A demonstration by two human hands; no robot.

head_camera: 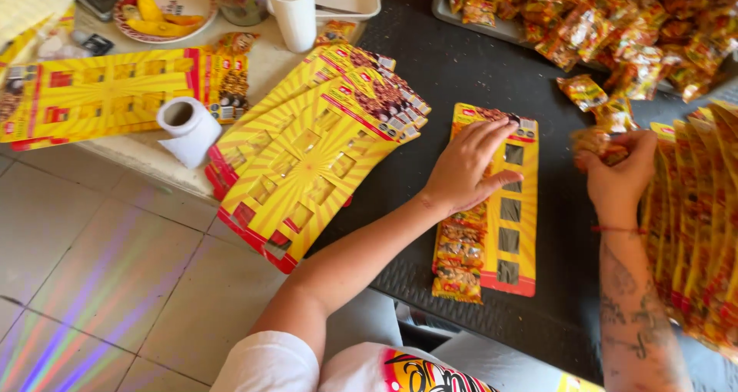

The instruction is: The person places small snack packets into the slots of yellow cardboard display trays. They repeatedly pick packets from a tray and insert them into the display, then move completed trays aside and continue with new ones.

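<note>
A yellow and red display card [516,207] with two columns of cut-out slots lies on the black mat [469,69]. Several small snack packets [459,255] fill the lower part of its left column. My left hand [467,169] presses flat on the card's upper left, fingers spread. Over to the right, my right hand [621,175] is closed on a small orange snack packet [598,142], held just above the mat.
A fanned stack of blank cards [307,157] lies left of the mat, another stack [696,223] at the right edge. A grey tray [492,28] heaped with loose packets [623,23] sits at the back. Tissue roll [187,129], white cup [294,9] and fruit plate [165,6] stand at the far left.
</note>
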